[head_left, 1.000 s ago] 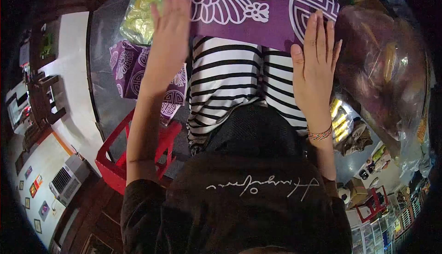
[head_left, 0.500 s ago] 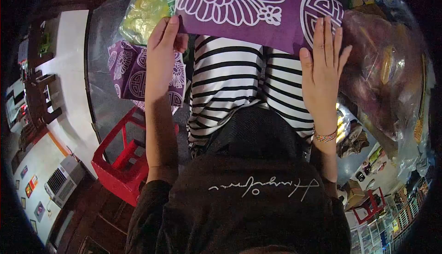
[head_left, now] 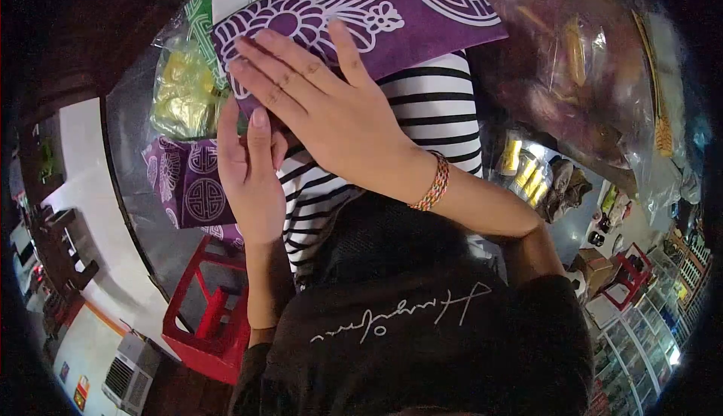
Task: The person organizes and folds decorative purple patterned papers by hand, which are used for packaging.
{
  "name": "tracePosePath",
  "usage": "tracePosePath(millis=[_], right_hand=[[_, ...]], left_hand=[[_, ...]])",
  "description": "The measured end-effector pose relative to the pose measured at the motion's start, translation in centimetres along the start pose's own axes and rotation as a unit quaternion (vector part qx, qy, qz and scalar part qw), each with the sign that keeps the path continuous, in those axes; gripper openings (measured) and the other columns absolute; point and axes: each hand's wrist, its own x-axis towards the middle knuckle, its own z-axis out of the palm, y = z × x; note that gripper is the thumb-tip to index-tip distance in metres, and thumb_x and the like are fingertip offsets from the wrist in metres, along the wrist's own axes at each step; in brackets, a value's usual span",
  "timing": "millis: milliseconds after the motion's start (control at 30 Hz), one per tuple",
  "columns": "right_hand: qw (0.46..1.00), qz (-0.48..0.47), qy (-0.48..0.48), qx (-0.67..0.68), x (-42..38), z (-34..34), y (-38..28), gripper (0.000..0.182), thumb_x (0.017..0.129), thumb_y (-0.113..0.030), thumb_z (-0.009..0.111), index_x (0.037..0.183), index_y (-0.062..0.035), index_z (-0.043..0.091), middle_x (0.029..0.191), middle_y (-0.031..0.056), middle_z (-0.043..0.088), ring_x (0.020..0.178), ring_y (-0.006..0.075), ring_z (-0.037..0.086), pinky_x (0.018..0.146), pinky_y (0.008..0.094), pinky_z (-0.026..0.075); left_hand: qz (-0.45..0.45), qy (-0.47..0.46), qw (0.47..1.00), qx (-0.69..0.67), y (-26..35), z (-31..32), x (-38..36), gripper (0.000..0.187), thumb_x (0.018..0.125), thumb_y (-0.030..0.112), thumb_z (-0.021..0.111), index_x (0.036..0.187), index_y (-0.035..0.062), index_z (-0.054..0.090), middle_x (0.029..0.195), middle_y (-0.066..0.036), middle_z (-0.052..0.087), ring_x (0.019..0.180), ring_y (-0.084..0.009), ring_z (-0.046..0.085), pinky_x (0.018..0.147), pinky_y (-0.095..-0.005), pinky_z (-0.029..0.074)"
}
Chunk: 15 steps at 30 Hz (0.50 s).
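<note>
Across my lap, over black-and-white striped trousers point(head_left: 433, 103), lies a purple sheet point(head_left: 444, 35) printed with white flowers and round emblems. My right hand point(head_left: 324, 107) rests flat on its left end, fingers stretched and spread, a woven bracelet point(head_left: 435, 182) on the wrist. Just below it, my left hand point(head_left: 252, 163) pinches the sheet's lower left corner between thumb and curled fingers; the fingertips are partly hidden under the edge. Beside my left hand lies more purple patterned material point(head_left: 199, 186), folded and bulky.
A clear bag with yellow contents point(head_left: 184, 88) sits at the upper left. To the right is a large clear plastic bag of dark reddish things point(head_left: 565, 54), with yellow packets point(head_left: 527, 175) below it. A red plastic stool point(head_left: 207, 318) stands at lower left.
My right hand has swept left from the sheet's right end to its left end. The sheet has shifted left in view. My left hand has dropped a little and stays at its corner.
</note>
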Motion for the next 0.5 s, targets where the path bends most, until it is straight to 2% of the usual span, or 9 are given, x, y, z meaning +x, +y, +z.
tracePosePath(millis=[67, 133, 167, 267, 300, 367, 400, 467, 500], right_hand=[[1.0, 0.002, 0.004, 0.002, 0.3, -0.2, 0.4, 0.053, 0.086, -0.016, 0.045, 0.138, -0.0079, 0.041, 0.142, 0.0053, 0.042, 0.136, 0.0181, 0.032, 0.107, 0.059, 0.016], [0.983, -0.005, -0.013, -0.185, -0.4, -1.2, 1.6, 0.052, 0.082, -0.019, 0.05, 0.132, -0.0043, 0.047, 0.134, 0.0079, 0.05, 0.133, 0.0181, 0.036, 0.108, 0.0542, 0.022], [0.976, -0.013, -0.018, -0.217, -0.8, -1.5, 2.4, 0.052, 0.082, -0.019, 0.05, 0.131, -0.0031, 0.048, 0.131, 0.0064, 0.053, 0.132, 0.0176, 0.036, 0.107, 0.0598, 0.021], [0.958, -0.007, -0.037, -0.283, -2.0, -3.6, 5.5, 0.049, 0.083, -0.015, 0.05, 0.131, -0.0057, 0.05, 0.132, 0.0054, 0.052, 0.134, 0.0166, 0.035, 0.107, 0.0644, 0.014], [0.959, -0.007, -0.039, -0.282, -2.0, -4.8, 5.7, 0.049, 0.083, -0.015, 0.05, 0.131, -0.0057, 0.05, 0.132, 0.0054, 0.052, 0.134, 0.0166, 0.035, 0.107, 0.0644, 0.014], [0.894, 0.026, -0.22, -0.389, -1.7, -7.5, 5.9, 0.049, 0.097, -0.03, 0.044, 0.137, -0.0018, 0.039, 0.14, 0.0201, 0.039, 0.136, 0.0328, 0.028, 0.111, 0.0478, 0.02], [0.894, 0.025, -0.221, -0.39, -2.4, -7.6, 6.8, 0.049, 0.097, -0.03, 0.044, 0.137, -0.0018, 0.039, 0.14, 0.0201, 0.039, 0.136, 0.0328, 0.028, 0.111, 0.0478, 0.02], [0.898, 0.076, -0.101, -0.421, -4.3, -7.5, 9.4, 0.058, 0.088, -0.012, 0.044, 0.145, -0.017, 0.033, 0.146, -0.0018, 0.04, 0.139, 0.0147, 0.028, 0.104, 0.0705, -0.001], [0.898, 0.075, -0.101, -0.421, -5.2, -8.0, 10.6, 0.058, 0.088, -0.012, 0.044, 0.145, -0.017, 0.033, 0.146, -0.0018, 0.04, 0.139, 0.0147, 0.028, 0.104, 0.0705, -0.001]], left_hand=[[0.015, -0.027, 1.0, 0.004, -0.3, -0.3, 0.2, 0.041, 0.098, 0.012, 0.049, 0.133, -0.0066, 0.038, 0.084, 0.0, 0.05, 0.06, -0.0037, 0.036, 0.051, -0.0183, 0.029], [-0.002, -0.033, 0.999, -0.023, -0.5, -0.5, 0.2, 0.043, 0.098, 0.013, 0.048, 0.135, -0.0061, 0.036, 0.083, 0.001, 0.049, 0.058, -0.0037, 0.034, 0.05, -0.0186, 0.027], [-0.005, -0.031, 0.999, -0.023, -0.4, -0.7, 0.3, 0.043, 0.098, 0.013, 0.048, 0.135, -0.0061, 0.036, 0.083, 0.001, 0.049, 0.058, -0.0037, 0.034, 0.05, -0.0186, 0.027], [-0.03, -0.014, 0.998, -0.047, -0.2, -1.6, 0.5, 0.046, 0.099, 0.014, 0.046, 0.138, -0.0051, 0.033, 0.082, 0.001, 0.048, 0.057, -0.0038, 0.033, 0.05, -0.0189, 0.027], [-0.032, -0.036, 0.996, -0.076, -0.5, -1.8, 0.4, 0.046, 0.099, 0.014, 0.046, 0.139, -0.0044, 0.032, 0.082, 0.001, 0.048, 0.056, -0.0039, 0.033, 0.05, -0.0191, 0.027], [-0.039, -0.062, 0.99, -0.118, -0.5, -2.1, 0.2, 0.047, 0.099, 0.012, 0.046, 0.141, -0.0032, 0.031, 0.089, 0.0, 0.053, 0.054, -0.0042, 0.031, 0.05, -0.0202, 0.028], [-0.04, -0.061, 0.99, -0.119, -0.5, -2.3, 0.2, 0.047, 0.099, 0.012, 0.046, 0.141, -0.0032, 0.031, 0.089, 0.0, 0.053, 0.054, -0.0042, 0.031, 0.05, -0.0202, 0.028], [-0.061, -0.037, 0.987, -0.142, -0.7, -3.1, 0.4, 0.047, 0.098, 0.01, 0.045, 0.141, -0.0028, 0.031, 0.095, -0.002, 0.056, 0.054, -0.0041, 0.03, 0.049, -0.0202, 0.028], [-0.059, -0.046, 0.986, -0.148, -1.4, -3.8, 0.3, 0.048, 0.098, 0.007, 0.045, 0.143, 0.0003, 0.029, 0.099, -0.003, 0.058, 0.053, -0.0041, 0.03, 0.049, -0.0193, 0.028]])
